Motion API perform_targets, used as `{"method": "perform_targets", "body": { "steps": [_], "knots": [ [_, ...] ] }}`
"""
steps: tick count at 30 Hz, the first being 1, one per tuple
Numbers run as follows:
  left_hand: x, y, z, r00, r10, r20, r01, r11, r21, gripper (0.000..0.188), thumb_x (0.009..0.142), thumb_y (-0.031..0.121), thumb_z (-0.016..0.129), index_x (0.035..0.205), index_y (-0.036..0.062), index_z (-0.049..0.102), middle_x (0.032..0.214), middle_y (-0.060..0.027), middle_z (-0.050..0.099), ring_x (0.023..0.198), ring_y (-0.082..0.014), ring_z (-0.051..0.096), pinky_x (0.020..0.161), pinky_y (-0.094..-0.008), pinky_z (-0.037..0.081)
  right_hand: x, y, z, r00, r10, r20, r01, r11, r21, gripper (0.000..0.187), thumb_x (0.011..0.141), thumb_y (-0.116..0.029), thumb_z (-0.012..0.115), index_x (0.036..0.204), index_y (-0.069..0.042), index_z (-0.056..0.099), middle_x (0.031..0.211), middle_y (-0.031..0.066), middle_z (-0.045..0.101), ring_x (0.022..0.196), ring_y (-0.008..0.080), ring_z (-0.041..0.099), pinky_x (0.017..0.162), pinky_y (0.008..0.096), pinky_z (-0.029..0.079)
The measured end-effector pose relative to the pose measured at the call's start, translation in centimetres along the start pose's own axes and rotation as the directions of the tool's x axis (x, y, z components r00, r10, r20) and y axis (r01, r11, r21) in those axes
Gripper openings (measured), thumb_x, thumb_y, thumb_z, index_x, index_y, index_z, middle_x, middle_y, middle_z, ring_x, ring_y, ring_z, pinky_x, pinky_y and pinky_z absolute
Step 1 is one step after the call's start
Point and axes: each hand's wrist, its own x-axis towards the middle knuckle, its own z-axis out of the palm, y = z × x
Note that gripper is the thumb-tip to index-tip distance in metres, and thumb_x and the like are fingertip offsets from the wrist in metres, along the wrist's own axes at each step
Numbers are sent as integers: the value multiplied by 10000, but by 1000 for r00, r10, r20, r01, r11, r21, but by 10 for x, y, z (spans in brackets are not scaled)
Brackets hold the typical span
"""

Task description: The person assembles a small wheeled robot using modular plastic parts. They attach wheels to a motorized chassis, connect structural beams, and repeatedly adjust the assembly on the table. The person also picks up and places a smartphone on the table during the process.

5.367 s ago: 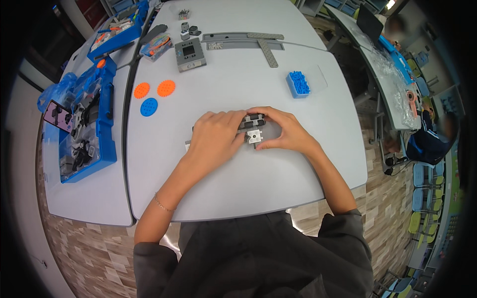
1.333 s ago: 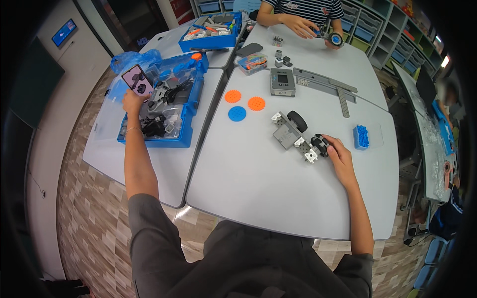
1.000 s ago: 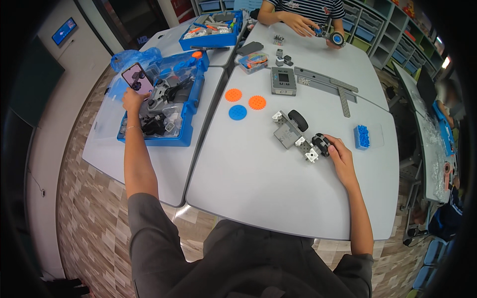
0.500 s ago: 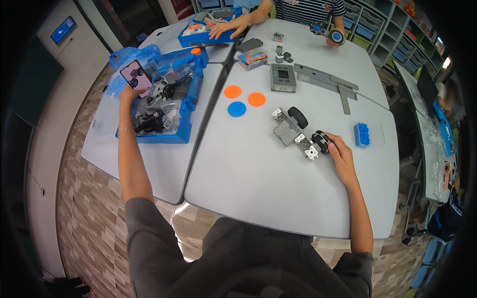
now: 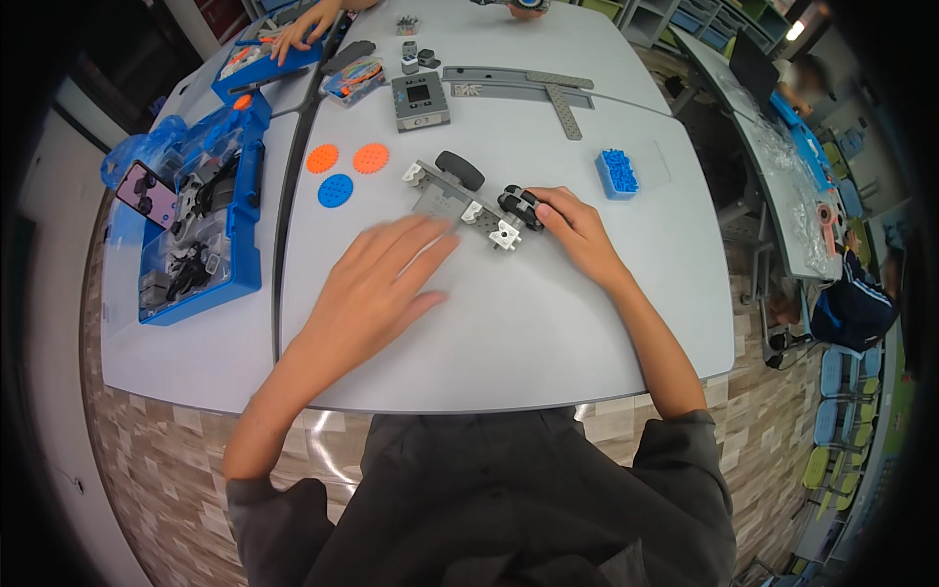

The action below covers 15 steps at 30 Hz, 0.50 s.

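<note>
L hand [image 5: 375, 279] palm-down, digits apart, nr grey wheeled assy [image 5: 440, 203]; R hand [image 5: 579, 235] clamped on its blk roller wheel [image 5: 517, 203].

A grey, black-wheeled assembly [image 5: 462, 193] with white connectors [image 5: 505, 235] lies slantwise on the table [image 5: 528, 333].

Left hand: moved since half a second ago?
Yes: the left hand has moved right, away from the phone and the fixed blue case, to near the gray wheeled assembly.

Both hands [image 5: 579, 233] at grey wheeled assembly [image 5: 462, 196]
</note>
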Motion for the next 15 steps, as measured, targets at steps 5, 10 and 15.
{"method": "perform_targets", "body": {
  "steps": [5, 10, 15],
  "knots": [
    [62, -40, 50, 993, 73, 96, -75, 997, 19, 895, 704, 259, 883, 1488, 77, 491, 1522, -110, 518, 1448, -291, 437, 1243, -494, 300, 1, -1, 1, 993, -112, -21, 111, 993, -51, 358, 1061, -285, 554, 1293, -37, 667, 1207, 125, 692, 1096, 266, 629, 976, 366, 494],
    [76, -51, 79, 980, 137, 143, -122, 987, -108, 955, 682, 312, 885, 1515, 98, 470, 1465, -107, 564, 1419, -265, 473, 1289, -533, 208, -3, -3, 3, 995, -95, -25, 94, 995, -40, 363, 1053, -263, 567, 1322, -28, 635, 1259, 143, 673, 1133, 292, 619, 1001, 396, 495],
    [76, -54, 86, 984, 120, 130, -97, 981, -169, 997, 648, 347, 887, 1520, 107, 466, 1406, -93, 606, 1352, -266, 527, 1289, -547, 193, -19, -12, 7, 991, -131, 12, 132, 978, -159, 671, 903, -271, 779, 1449, -14, 485, 1247, 191, 607, 1129, 335, 599, 985, 422, 508]
  ]
}}
